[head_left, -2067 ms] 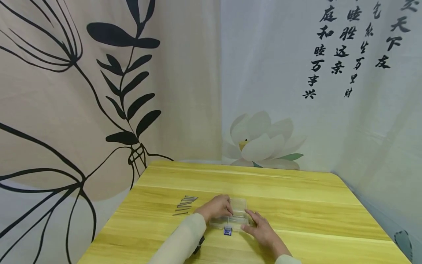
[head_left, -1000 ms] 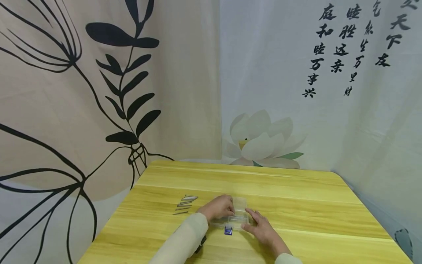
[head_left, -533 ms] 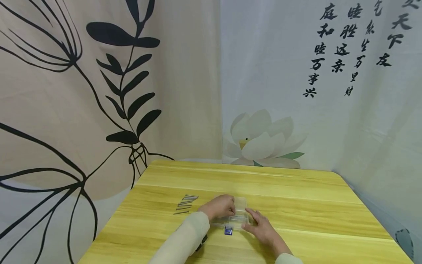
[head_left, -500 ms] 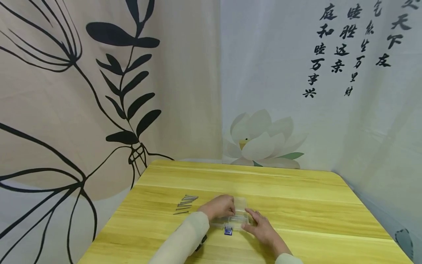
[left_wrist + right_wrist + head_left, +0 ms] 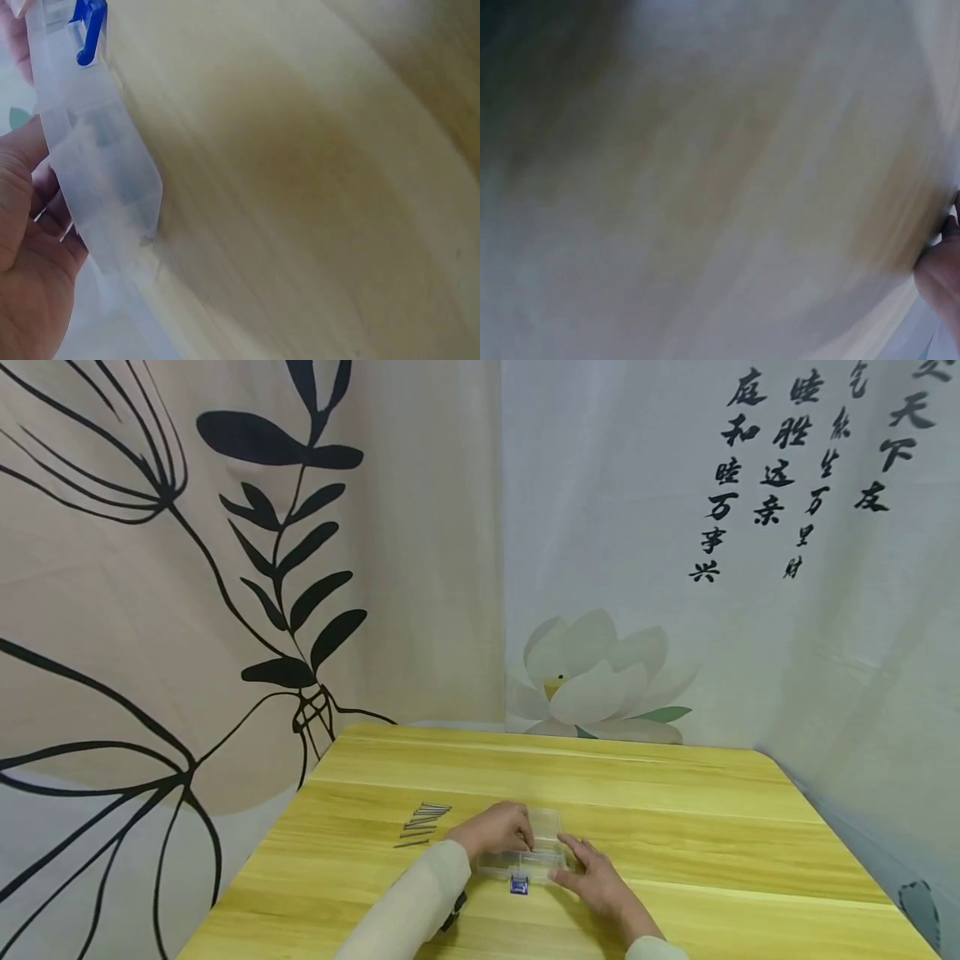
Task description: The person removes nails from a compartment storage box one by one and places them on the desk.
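A clear plastic box [image 5: 536,864] with a raised clear lid [image 5: 545,825] and a blue latch [image 5: 518,885] at its front stands on the table. The left hand [image 5: 497,829] reaches over its left part with bent fingers; whether they pinch something is hidden. The right hand [image 5: 600,885] holds the box's right end between thumb and fingers. In the left wrist view the left hand [image 5: 34,255] is beside the clear box wall [image 5: 112,172], near the blue latch [image 5: 91,30]. The right wrist view is blurred, with part of the right hand [image 5: 941,274] at its edge.
Several thin metal screws or nails [image 5: 422,824] lie in a slanted row left of the box on the wooden table [image 5: 660,827]. A black object [image 5: 454,912] shows beside the left sleeve [image 5: 408,902]. Printed curtains [image 5: 427,568] hang behind the table.
Compared with half a second ago, the left hand has shifted slightly left, showing more of the box's left part. The right hand stays at the box's right end.
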The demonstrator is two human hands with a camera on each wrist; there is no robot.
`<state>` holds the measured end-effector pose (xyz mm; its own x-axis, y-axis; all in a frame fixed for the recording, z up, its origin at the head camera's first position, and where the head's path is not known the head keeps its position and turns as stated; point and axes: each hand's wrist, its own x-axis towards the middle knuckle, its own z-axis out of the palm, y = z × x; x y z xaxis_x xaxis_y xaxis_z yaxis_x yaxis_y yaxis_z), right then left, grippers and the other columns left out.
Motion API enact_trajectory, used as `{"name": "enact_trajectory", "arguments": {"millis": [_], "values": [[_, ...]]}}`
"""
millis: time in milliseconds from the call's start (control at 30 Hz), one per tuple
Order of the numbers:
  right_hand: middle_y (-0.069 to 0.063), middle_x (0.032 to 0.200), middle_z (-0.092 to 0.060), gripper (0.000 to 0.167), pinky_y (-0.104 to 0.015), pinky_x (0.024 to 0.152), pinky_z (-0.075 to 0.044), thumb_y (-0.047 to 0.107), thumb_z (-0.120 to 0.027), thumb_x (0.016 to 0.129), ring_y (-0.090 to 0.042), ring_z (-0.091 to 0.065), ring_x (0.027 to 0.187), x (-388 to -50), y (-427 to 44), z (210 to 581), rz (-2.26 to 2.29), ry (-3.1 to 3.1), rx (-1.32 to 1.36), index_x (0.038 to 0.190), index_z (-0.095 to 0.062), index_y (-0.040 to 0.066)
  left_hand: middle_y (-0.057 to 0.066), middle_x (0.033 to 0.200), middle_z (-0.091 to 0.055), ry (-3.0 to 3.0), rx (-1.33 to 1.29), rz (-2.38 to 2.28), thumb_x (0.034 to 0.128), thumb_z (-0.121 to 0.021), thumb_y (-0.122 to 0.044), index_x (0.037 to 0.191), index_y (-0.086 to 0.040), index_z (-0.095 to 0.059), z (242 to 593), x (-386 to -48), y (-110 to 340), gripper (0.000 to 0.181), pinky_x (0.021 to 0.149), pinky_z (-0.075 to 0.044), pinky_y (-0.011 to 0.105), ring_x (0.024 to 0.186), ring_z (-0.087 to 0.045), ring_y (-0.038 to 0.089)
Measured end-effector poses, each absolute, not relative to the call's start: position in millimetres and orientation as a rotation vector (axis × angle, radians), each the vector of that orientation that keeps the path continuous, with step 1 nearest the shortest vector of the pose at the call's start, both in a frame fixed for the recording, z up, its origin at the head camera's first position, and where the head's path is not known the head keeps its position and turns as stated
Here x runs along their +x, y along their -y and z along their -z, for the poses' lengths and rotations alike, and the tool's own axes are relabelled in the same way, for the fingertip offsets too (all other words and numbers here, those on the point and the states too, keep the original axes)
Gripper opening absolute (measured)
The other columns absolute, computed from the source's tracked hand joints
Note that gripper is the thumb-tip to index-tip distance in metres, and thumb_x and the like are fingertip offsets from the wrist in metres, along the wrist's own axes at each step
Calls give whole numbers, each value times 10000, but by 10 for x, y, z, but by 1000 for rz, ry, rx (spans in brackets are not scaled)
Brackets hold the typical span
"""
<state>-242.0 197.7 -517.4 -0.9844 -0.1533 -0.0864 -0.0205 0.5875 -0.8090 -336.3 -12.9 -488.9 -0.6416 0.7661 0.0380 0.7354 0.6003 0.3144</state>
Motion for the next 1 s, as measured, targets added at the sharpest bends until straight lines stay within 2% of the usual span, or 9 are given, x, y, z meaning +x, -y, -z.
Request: {"name": "enact_trajectory", "arguments": {"millis": [233, 533, 1000], "values": [[-325, 1548, -235, 676, -786, 999, -145, 372, -697, 925, -580, -130, 1401, -2411, -1979, 5177, 1370, -2661, -152, 1506, -435, 147, -136, 885, -537, -2725, 1209, -425, 876, -773, -215, 866, -201, -812, 4909, -3385, 141, 42, 699, -433, 170, 783, -469, -4], [-334, 1545, -229, 674, -785, 1000, -141, 369, -703, 920, -582, -134, 1397, -2409, -1979, 5171, 1376, -2664, -146, 1501, -443, 147, -119, 914, -556, -2724, 1333, -322, 902, -742, -229, 909, -202, -808, 4869, -3352, 128, 71, 716, -436, 156, 797, -487, -1], [-335, 1529, -270, 651, -777, 1005, -162, 366, -706, 917, -587, -161, 1389, -2430, -1987, 5185, 1360, -2693, -179, 1482, -467, 146, -143, 865, -576, -2691, 1357, -315, 916, -739, -207, 870, -191, -798, 4808, -3378, 142, 77, 701, -441, 141, 764, -508, -20]]}}
